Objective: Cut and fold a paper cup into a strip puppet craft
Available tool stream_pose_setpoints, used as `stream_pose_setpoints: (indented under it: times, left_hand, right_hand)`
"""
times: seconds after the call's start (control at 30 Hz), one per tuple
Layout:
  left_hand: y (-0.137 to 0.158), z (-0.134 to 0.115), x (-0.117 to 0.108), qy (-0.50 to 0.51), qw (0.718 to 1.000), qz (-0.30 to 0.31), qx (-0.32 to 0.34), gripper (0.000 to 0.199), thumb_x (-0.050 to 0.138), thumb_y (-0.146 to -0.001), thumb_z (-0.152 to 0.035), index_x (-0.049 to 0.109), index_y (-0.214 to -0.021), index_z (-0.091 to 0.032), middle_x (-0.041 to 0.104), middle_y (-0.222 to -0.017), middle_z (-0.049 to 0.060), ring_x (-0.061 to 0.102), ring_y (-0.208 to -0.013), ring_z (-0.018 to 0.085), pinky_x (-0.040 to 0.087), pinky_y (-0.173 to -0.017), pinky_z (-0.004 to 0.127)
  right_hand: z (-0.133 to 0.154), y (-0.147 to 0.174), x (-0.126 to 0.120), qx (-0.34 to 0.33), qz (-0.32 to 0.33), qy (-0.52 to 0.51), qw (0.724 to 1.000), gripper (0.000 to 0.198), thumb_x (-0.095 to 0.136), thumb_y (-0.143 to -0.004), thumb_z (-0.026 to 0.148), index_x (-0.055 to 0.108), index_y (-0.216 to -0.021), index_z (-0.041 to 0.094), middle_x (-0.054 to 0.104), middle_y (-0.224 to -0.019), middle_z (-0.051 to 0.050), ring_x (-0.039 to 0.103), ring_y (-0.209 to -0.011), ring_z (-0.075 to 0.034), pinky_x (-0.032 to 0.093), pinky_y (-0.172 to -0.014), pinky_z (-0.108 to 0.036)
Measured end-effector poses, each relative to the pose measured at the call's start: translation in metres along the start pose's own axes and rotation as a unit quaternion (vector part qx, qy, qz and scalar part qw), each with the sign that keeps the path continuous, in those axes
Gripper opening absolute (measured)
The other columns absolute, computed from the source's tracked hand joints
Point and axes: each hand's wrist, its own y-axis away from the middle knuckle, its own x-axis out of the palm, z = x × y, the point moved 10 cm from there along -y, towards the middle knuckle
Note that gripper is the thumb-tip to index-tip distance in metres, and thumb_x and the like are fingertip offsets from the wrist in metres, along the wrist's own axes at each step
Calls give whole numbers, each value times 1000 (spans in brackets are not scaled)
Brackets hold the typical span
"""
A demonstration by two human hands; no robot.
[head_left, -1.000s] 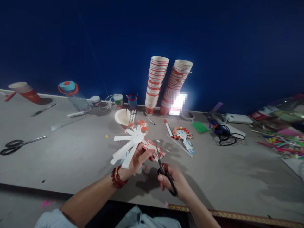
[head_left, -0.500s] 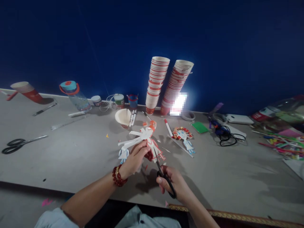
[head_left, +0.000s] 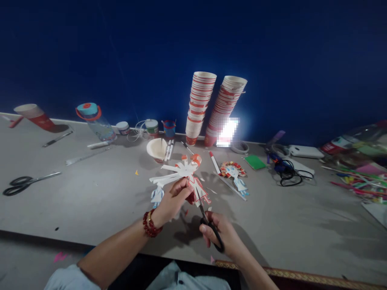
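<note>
Paper steadied at scissors' point

At the centre of the frame, your left hand (head_left: 175, 197) pinches a white paper cut-out (head_left: 183, 172) between thumb and fingers, its red-outlined dress turned toward the right, apparently to offer that edge to the blades. Your right hand (head_left: 219, 229), just below and right of centre, is clamped around the black handles of a pair of scissors (head_left: 203, 213), whose blades point up and away from you, laid across the dress's lower part; that angle seems to keep your pinching fingers to one side of the cutting line.

Long strips of the cut-out fan left, overlapping in this view the top of a blue-outlined paper figure (head_left: 157, 196), the nearest thing likely to snag. Paper scraps (head_left: 211, 190) lie to the right of the dress. Beyond them rest a curly-haired paper figure (head_left: 234, 175) and a red-capped marker (head_left: 214, 162). A cut cup (head_left: 156, 150) and two white markers (head_left: 169, 150) sit above centre, in front of tall cup stacks (head_left: 199, 106), while spare scissors (head_left: 20, 185) lie at far left
</note>
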Motion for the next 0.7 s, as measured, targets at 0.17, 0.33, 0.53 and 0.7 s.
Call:
stream_pose_setpoints:
  times: [0.17, 0.33, 0.53, 0.7]
  left_hand:
    - [-1, -4, 0, -4, 1000, -1, 10, 30, 55, -89, -39, 57, -68, -18, 58, -64, -1, 53, -62, 14, 46, -65, 28]
    - [-1, -4, -1, -15, 1000, -8, 7, 30, 56, -89, -39, 55, -67, -18, 57, -63, -1, 52, -62, 13, 46, -64, 27]
    - [-1, -3, 0, -20, 1000, -9, 1, 31, 58, -88, -42, 56, -68, -18, 57, -63, -1, 54, -62, 13, 46, -64, 27]
    - [0, -1, -3, -22, 1000, -18, -2, 32, 58, -88, -44, 56, -69, -18, 57, -64, -1, 54, -62, 13, 47, -64, 27]
  right_hand:
    - [0, 0, -1, -2, 0, 7, 1000, 64, 51, -69, 86, 37, -65, 24, 44, -46, 5, 47, -42, -12, 34, -42, -22]
    - [-7, -1, -3, 7, -9, 9, 1000, 63, 56, -68, 84, 35, -66, 24, 40, -46, 7, 45, -40, -11, 34, -41, -22]
    - [-14, -2, -5, 11, -22, 9, 1000, 64, 58, -67, 84, 35, -66, 24, 37, -50, 9, 45, -40, -10, 30, -40, -21]
    - [-16, -2, -7, 11, -30, 21, 999, 62, 60, -69, 81, 36, -66, 24, 36, -51, 8, 46, -41, -10, 28, -41, -21]
